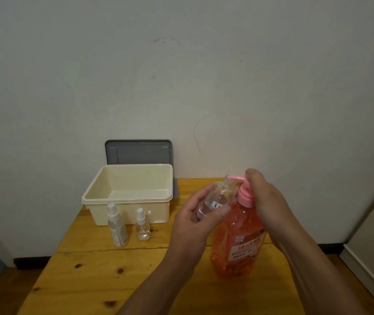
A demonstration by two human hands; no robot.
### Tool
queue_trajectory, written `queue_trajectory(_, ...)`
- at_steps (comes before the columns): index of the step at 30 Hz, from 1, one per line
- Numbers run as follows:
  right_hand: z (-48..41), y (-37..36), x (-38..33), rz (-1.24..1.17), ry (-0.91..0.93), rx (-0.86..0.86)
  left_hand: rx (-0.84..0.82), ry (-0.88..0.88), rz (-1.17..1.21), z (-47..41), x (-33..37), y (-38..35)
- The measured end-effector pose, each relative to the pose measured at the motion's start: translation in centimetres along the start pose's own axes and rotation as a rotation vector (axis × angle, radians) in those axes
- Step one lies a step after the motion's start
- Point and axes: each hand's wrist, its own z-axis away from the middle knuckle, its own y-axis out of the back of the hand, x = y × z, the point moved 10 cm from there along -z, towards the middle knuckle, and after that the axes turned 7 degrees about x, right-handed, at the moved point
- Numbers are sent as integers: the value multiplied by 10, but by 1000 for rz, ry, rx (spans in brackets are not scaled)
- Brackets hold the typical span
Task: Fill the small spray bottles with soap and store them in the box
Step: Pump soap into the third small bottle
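Note:
My left hand [195,214] grips a small clear bottle [215,198] with its cap off, tilted so its open neck sits under the pink pump spout. My right hand [265,196] curls around the pink pump head [246,192] of the big orange soap bottle [238,242], which stands on the wooden table [90,280]. A tall clear spray bottle [116,225] and a short round spray bottle [142,226] stand upright in front of the cream box [129,192], which holds nothing visible.
A grey lid [138,152] leans against the wall behind the box. The table's left edge drops to the floor. A white cabinet edge [372,246] stands at the right.

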Motion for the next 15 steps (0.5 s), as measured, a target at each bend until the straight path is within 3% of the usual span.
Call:
queue_trajectory(7,4,-2,-3,-112,16,8,-15,-10,3,0,4,-2)
queue_trajectory(15,0,3,-1,-30,-6,37,-13,-13,-3,1,3,-2)
